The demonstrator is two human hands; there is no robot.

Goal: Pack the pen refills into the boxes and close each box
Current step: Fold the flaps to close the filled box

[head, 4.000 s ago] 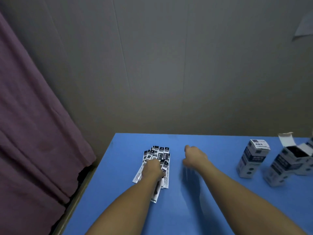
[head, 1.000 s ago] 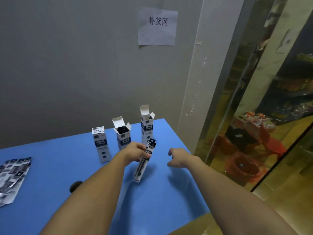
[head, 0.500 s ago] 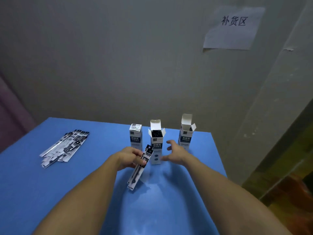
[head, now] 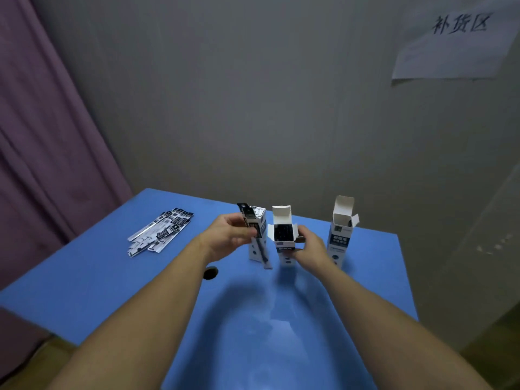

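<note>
Three small white-and-blue boxes stand in a row on the blue table [head: 84, 288]. The left box [head: 259, 220] has its lid shut. My left hand [head: 228, 237] holds a packaged pen refill [head: 254, 237] nearly upright in front of that box. The middle box [head: 284, 237] has its lid flap up and dark refills inside; my right hand [head: 308, 250] grips its right side. To the right, the third box [head: 340, 237] also stands with its flap up. A pile of packaged refills [head: 160, 232] lies at the table's left.
A small black round object [head: 210, 273] lies on the table under my left wrist. A purple curtain [head: 42, 136] hangs at the left. The grey wall behind carries a paper sign [head: 455, 43]. The table's right edge is close to the third box.
My left hand has lifted the refill from a slant to nearly upright, beside the middle box. My right hand has closed on that box. The camera view swung back to the left.
</note>
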